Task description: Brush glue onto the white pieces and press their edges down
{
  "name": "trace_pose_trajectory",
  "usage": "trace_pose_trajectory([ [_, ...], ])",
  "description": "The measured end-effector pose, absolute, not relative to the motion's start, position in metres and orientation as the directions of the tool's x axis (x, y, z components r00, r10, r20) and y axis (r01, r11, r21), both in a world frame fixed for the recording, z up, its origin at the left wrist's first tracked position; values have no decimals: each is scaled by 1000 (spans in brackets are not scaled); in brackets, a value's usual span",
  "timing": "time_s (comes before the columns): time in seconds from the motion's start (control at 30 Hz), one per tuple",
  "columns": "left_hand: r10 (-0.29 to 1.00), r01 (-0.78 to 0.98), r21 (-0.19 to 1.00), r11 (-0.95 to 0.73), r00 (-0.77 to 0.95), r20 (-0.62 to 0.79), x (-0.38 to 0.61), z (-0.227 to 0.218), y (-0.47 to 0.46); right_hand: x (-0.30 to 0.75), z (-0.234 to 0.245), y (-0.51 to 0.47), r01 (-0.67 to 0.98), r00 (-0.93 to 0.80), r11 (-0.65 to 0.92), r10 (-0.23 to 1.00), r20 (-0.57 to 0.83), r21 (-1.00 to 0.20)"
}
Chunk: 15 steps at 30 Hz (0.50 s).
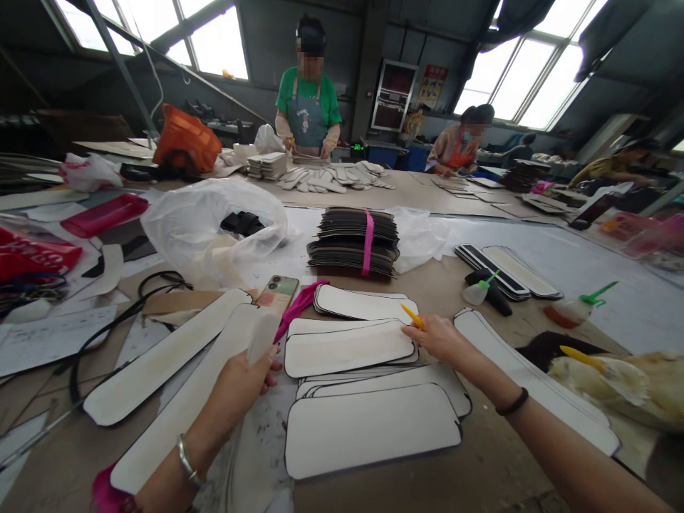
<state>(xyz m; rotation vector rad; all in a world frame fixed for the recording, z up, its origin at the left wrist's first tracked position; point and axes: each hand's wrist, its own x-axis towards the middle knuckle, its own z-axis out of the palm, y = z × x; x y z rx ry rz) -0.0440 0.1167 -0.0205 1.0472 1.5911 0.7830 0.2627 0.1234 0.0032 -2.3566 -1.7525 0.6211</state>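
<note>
My left hand (pixel 243 385) is closed around a pale, flat, blade-like strip (pixel 263 333) that stands up from the fingers; its exact kind is unclear. The fingers of my right hand (pixel 435 336) grip a yellow pointed stick tool (pixel 411 315) at the right end of a white rounded panel (pixel 347 348) with a dark edge. That panel lies on a fanned pile of similar ones. Nearer me rests another white panel (pixel 371 431). Long white panels (pixel 187 406) lie under and beside my left forearm, and curved ones (pixel 534 381) lie right of my right arm.
A strapped stack of dark panels (pixel 331 246) stands behind the pile, beside a clear plastic bag (pixel 187 228). A phone (pixel 278 293) lies at left. Green-capped bottles (pixel 574 310) stand at right, near another yellow-handled tool (pixel 582 356). Co-workers (pixel 308 107) work across the table.
</note>
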Motion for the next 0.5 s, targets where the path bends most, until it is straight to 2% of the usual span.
trace_pose_trajectory([
  [0.13, 905, 312, 852, 419, -75, -418, -50, -15, 93, 271, 16, 110, 897, 277, -300, 954, -116, -326],
  [0.2, 887, 325, 831, 451, -59, -458, -48, -14, 76, 271, 30, 93, 886, 282, -289, 957, -75, -362],
  [0.27, 882, 305, 835, 459, -43, -469, -43, -16, 59, 265, 43, 72, 831, 269, -251, 962, -37, -497],
  [0.37, 890, 287, 850, 441, -18, -455, -33, -22, 40, 251, 49, 38, 661, 272, -183, 962, 5, -728],
  [0.5, 885, 246, 852, 462, -77, -458, -22, -29, 26, 246, 37, 4, 433, 328, -186, 944, -38, -882],
])
